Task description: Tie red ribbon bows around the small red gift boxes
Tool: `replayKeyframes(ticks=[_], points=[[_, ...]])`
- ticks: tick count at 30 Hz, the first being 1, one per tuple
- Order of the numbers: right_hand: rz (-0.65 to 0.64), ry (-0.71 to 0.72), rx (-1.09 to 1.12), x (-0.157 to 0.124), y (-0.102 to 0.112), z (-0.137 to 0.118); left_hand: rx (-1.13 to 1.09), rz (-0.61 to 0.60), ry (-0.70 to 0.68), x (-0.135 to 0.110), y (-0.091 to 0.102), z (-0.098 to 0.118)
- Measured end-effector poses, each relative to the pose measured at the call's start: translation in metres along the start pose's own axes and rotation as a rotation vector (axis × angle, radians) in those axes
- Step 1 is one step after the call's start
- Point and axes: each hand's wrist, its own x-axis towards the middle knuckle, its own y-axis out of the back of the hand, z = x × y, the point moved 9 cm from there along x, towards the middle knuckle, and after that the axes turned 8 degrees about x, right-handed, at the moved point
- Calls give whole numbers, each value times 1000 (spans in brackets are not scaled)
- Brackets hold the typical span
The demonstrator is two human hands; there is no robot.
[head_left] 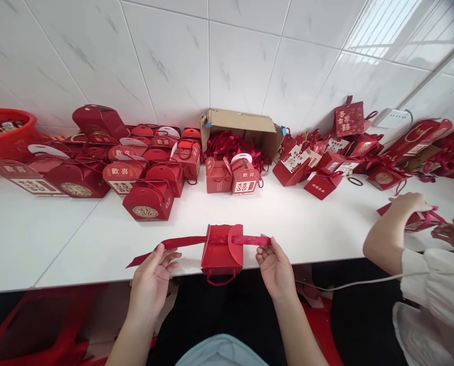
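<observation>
A red gift box [219, 258] sits in front of me at the table's near edge, its rope handle hanging over the front. Across its top runs a red ribbon [186, 241], which passes under the rounded flap and comes out on both sides. My left hand [154, 269] pinches the longer left stretch, and a loose tail trails past the fingers. On the right, my right hand [275, 264] has the shorter end between thumb and fingers. The ribbon is held out nearly straight between both hands.
Several red gift boxes [147, 201] crowd the left, two more [245, 176] stand ahead, and others [322, 184] lie right. A cardboard box [245, 121] holds red ribbons. At far right a co-worker's hands [410, 203] handle another box. A white cable [349, 283] crosses below the edge.
</observation>
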Motion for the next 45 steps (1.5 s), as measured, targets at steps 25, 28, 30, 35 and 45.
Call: replayKeyframes(ticks=[25,28,30,35,45], points=[[-31,442,-340,-16,-31,-56,32,-80,-504,-24,-36,113],[-77,601,-466,-24,-54,-79,49,-97,-642,-35,-54,136],[-133,687,-559,-31,-76,-93,60,-182,-709,-43,-73,150],[-258,882,-801,-50,-128,-115,143,-348,-736,-54,-113,169],[-365,1043,-953,-74,-168,-125,240,-405,-779,-58,-137,162]])
